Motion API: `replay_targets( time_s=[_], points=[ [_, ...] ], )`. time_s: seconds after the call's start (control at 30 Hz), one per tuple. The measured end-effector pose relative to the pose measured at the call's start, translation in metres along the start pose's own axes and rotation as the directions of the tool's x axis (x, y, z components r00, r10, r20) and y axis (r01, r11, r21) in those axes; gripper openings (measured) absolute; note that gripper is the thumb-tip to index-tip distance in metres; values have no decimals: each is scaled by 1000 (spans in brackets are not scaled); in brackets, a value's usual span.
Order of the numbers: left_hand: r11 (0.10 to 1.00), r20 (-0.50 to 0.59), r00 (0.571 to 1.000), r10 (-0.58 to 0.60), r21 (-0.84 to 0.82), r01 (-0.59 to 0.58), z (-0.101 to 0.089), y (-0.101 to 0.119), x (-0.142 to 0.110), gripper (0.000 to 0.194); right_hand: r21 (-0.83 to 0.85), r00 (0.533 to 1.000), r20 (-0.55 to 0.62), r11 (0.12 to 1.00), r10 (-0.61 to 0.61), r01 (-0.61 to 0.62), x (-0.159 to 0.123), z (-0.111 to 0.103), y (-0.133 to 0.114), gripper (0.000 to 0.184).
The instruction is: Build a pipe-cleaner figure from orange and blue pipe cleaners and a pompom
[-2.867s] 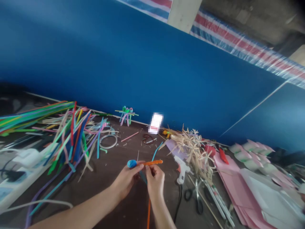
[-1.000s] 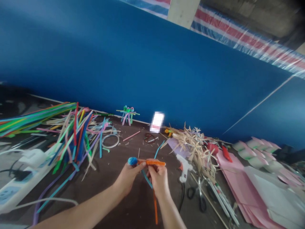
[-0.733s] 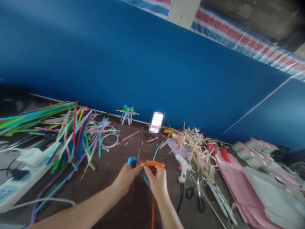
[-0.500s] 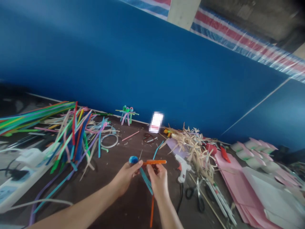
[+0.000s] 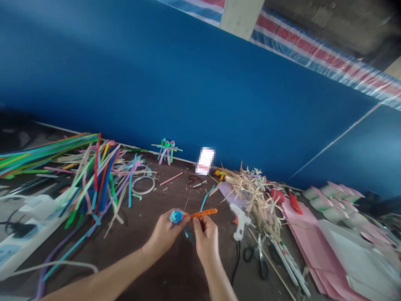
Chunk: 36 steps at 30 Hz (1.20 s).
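Left hand pinches a blue pom-pom against one end of an orange pipe cleaner, while the right hand grips that same pipe cleaner, both held above a dark brown tabletop at lower center. A teal pipe cleaner shows between the hands. Just right of them lie a white hot glue gun, black-handled scissors and pale dried raffia; pink paper sheets fan out at lower right. At left, multicolored pipe cleaners spread beside a white power strip. Farthest off, a small pipe-cleaner figure stands against a blue wall.
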<state>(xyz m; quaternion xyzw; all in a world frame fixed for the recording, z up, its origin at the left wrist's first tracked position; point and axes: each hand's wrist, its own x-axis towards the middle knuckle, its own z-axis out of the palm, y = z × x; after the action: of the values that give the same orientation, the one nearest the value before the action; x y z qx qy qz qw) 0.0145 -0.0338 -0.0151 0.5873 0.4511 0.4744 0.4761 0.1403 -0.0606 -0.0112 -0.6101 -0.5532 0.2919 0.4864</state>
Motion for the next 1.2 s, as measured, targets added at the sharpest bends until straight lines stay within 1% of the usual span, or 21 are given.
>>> replay_targets(
  time_s=[0.07,0.13,0.23,0.3,0.33,0.4,0.47,0.5,0.57,0.63,0.7,0.77,0.8,0.83,0.87,0.9,0.93,0.97,1.03,1.1,1.2],
  points=[
    [997,10,999,41,58,-42,-1,-1,0,21,-21,1000,5,1000,0,0,-1,0,0,26],
    [995,18,998,65,78,-66,-2,-3,-1,21,-11,1000,24,1000,7,-7,-1,1,0,24],
    [995,34,997,63,78,-66,-1,-5,1,22,44,995,103,999,19,-23,-4,2,-3,18],
    [993,38,998,57,104,-60,-1,-7,2,23,8,990,141,1000,17,-18,-7,2,-6,13],
    [990,37,997,62,124,-66,-1,-7,2,23,-56,990,140,998,6,2,-9,2,-7,11],
    [983,32,996,84,163,-88,-2,-8,2,22,-262,992,121,962,-43,74,-12,0,-10,11],
    [975,39,994,106,191,-111,-2,-6,2,21,-464,986,126,872,-112,158,-14,-4,-15,13],
    [972,49,992,113,204,-120,-3,-5,2,20,-533,980,143,823,-138,194,-14,-7,-18,14],
    [963,90,988,125,228,-143,-5,-2,3,18,-602,968,183,759,-170,247,-12,-14,-25,16],
    [954,155,978,138,246,-174,-9,1,5,17,-603,955,225,742,-194,293,-7,-22,-31,16],
    [952,232,962,141,236,-197,-15,4,8,17,-551,940,270,768,-208,328,1,-30,-35,13],
    [966,319,940,123,177,-186,-20,5,10,16,-442,933,314,842,-178,309,10,-35,-35,10],
    [981,364,927,90,130,-147,-22,5,11,15,-363,928,345,893,-138,268,14,-37,-33,8],
    [994,404,914,43,76,-81,-23,5,11,16,-267,919,384,942,-88,202,19,-38,-31,6],
    [1000,433,901,-11,16,5,-23,4,11,17,-157,903,429,981,-34,112,23,-38,-28,4],
    [994,448,892,-62,-52,95,-23,3,10,19,-41,882,471,999,16,4,27,-37,-24,3],
    [977,442,891,-103,-125,175,-22,2,9,20,68,862,503,992,61,-110,30,-35,-20,5],
    [951,416,899,-135,-200,235,-20,1,8,21,163,850,517,963,103,-216,31,-31,-16,8],
    [900,323,930,-178,-328,286,-14,-1,6,22,302,852,492,882,181,-362,31,-22,-8,15],
    [871,211,952,-221,-396,290,-7,-4,5,23,384,873,425,827,238,-412,26,-11,-1,19],
    [883,73,970,-234,-402,243,1,-10,4,24,433,904,320,805,284,-406,15,5,4,22]
  ],
)
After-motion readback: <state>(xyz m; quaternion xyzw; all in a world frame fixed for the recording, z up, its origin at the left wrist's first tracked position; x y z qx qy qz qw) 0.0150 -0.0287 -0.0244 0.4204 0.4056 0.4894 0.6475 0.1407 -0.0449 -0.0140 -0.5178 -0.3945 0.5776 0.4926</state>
